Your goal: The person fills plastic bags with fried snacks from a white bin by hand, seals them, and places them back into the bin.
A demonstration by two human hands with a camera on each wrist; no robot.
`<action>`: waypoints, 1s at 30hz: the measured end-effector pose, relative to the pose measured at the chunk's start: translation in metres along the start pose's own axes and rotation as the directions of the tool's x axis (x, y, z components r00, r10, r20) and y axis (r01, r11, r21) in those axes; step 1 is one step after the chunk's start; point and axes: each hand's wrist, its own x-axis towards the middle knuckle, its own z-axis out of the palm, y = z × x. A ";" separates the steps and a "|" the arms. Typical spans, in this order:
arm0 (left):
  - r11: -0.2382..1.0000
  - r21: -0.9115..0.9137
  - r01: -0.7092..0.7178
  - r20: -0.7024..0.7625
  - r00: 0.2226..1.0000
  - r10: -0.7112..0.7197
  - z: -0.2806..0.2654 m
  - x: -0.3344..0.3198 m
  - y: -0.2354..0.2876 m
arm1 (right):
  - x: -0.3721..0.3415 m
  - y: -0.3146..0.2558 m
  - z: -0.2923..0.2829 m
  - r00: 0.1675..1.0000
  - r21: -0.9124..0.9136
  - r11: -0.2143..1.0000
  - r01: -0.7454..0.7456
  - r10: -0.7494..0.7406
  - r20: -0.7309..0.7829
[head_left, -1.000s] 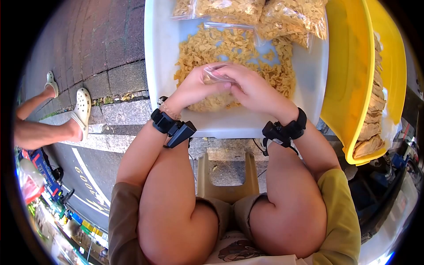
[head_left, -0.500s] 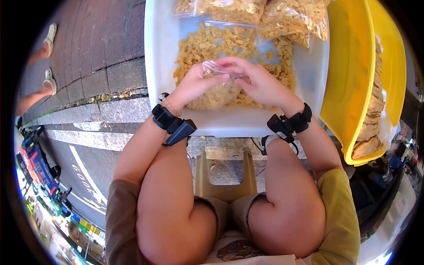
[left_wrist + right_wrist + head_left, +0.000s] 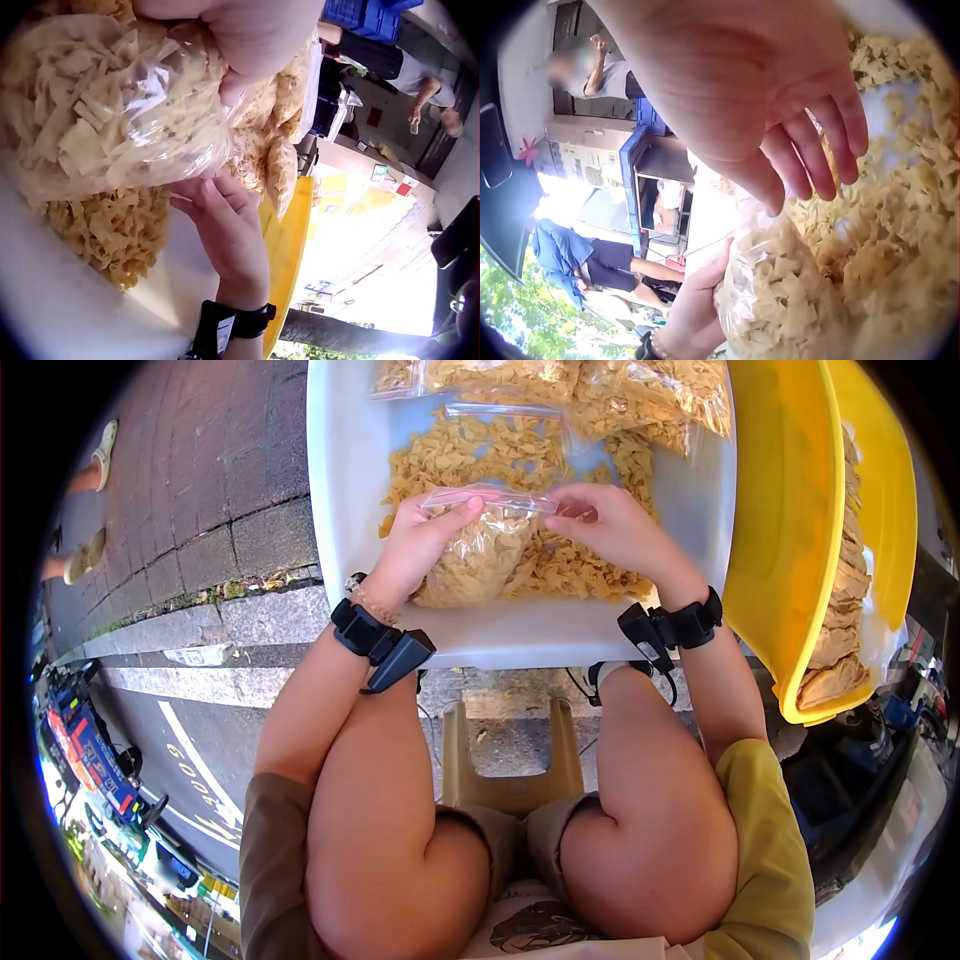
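Observation:
A clear zip bag of pale flakes (image 3: 475,565) (image 3: 112,105) (image 3: 772,292) stands over the front of a white tray (image 3: 690,610), its pinkish seal uppermost. My left hand (image 3: 410,545) (image 3: 259,34) (image 3: 694,307) pinches the seal's left part, thumb on the near side. At the seal's right end, my right hand (image 3: 630,535) (image 3: 232,240) (image 3: 727,82) pinches the edge between thumb and index finger, the other fingers extended. Loose flakes (image 3: 585,570) (image 3: 885,240) lie in the tray behind and to the right of the bag.
Several filled bags (image 3: 650,395) lie at the tray's back. To the right stands a yellow tub (image 3: 780,550) with stacked brown pieces (image 3: 840,610). A stool (image 3: 510,790) is between my knees; a passer-by's foot (image 3: 88,557) shows at far left.
My hands have drawn apart, the right one moving to the right, and the bag's seal now stretches straight between them. More of the filled bag shows. The passer-by's feet have moved away.

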 end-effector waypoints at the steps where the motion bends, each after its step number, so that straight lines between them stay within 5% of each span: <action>1: 1.000 0.001 0.000 -0.001 1.000 0.000 -0.001 0.000 0.000 | 0.001 0.003 -0.001 0.996 0.148 0.988 -0.049 0.037 0.086; 3: 1.000 -0.015 -0.018 0.001 1.000 0.018 -0.001 -0.001 0.001 | 0.001 0.003 0.000 0.983 0.290 0.951 -0.109 0.060 0.175; 5: 0.999 -0.052 0.009 0.005 1.000 -0.009 0.000 -0.002 0.002 | -0.002 -0.001 0.004 0.997 0.443 0.893 -0.073 0.062 0.038; 9: 1.000 -0.008 -0.021 -0.018 1.000 0.021 -0.001 0.001 -0.003 | -0.001 0.002 0.003 0.995 0.477 0.874 -0.099 0.097 0.028; 14: 1.000 -0.030 0.000 -0.048 0.999 -0.001 -0.003 0.003 -0.011 | 0.002 0.003 0.018 0.980 0.370 0.925 0.089 -0.015 -0.198; 18: 0.993 0.111 -0.047 -0.068 0.996 0.055 0.002 -0.003 -0.004 | 0.003 0.000 0.025 0.985 0.376 0.922 0.091 -0.029 -0.168; 20: 0.993 0.106 -0.052 -0.051 0.997 0.057 0.003 -0.003 -0.002 | 0.002 -0.003 0.026 0.997 0.390 0.918 -0.078 0.082 0.007; 24: 0.999 0.045 -0.023 -0.075 0.997 0.026 -0.001 0.000 -0.008 | 0.001 -0.017 0.028 0.987 0.282 0.959 -0.020 0.064 -0.148; 30: 0.993 0.097 -0.070 0.079 0.995 0.062 -0.001 -0.001 -0.002 | 0.004 -0.011 0.041 0.974 0.477 0.867 0.146 -0.040 -0.224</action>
